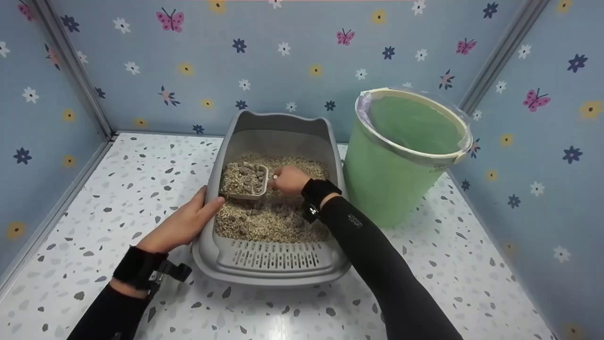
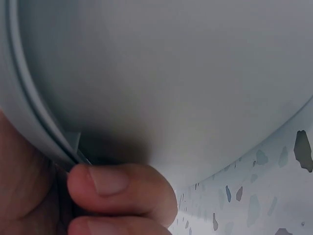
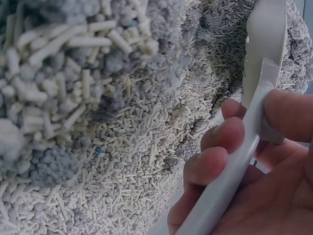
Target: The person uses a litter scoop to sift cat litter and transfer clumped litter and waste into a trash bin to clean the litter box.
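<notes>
A grey litter box (image 1: 278, 278) holds pale pelleted cat litter (image 1: 269, 226) with darker clumps in it. My right hand (image 1: 290, 180) grips the handle of a white litter scoop (image 3: 225, 181), fingers curled round it in the right wrist view. Heaped with litter and clumps, the scoop's head lies over the box's left part, close to the left wall. My left hand (image 1: 186, 222) holds the left rim of the box, thumb on top; in the left wrist view its fingers (image 2: 122, 191) curl under that rim.
A green bin (image 1: 382, 184) with a clear liner stands just right of the box. Flower-patterned panels (image 1: 283, 61) enclose the back and both sides. Beneath everything lies a white speckled surface (image 1: 141, 179).
</notes>
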`<act>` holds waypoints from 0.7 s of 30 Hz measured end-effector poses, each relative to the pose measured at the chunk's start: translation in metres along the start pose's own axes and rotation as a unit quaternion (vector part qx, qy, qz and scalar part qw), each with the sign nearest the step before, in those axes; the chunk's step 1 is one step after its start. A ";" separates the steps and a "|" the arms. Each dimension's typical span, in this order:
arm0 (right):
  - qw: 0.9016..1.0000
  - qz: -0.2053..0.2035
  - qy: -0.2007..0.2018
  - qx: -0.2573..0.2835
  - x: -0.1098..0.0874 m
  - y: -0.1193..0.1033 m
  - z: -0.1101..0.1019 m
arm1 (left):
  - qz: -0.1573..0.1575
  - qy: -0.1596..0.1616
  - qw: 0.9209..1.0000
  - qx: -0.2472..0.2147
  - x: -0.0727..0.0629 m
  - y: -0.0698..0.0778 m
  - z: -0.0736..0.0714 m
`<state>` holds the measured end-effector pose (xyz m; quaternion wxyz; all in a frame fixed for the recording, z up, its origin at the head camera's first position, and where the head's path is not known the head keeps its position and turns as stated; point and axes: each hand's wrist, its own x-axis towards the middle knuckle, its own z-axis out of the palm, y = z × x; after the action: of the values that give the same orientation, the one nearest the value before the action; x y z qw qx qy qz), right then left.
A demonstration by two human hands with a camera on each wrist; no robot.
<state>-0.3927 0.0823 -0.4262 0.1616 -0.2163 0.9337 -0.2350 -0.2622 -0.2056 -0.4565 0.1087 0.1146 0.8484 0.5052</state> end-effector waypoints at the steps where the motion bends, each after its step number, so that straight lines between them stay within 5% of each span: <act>1: 1.000 0.000 0.000 0.007 0.000 0.000 0.000 | 0.000 0.000 1.000 0.001 0.000 0.000 0.000; 13: 0.998 0.011 0.025 0.049 0.000 0.000 -0.002 | 0.002 0.000 1.000 0.004 0.000 -0.001 -0.001; 21: 0.999 0.004 0.035 0.023 0.000 0.001 -0.004 | -0.005 -0.003 1.000 -0.003 -0.001 0.000 -0.001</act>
<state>-0.3946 0.0849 -0.4234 0.1344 -0.2006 0.9340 -0.2633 -0.2613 -0.2070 -0.4558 0.1139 0.1118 0.8472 0.5067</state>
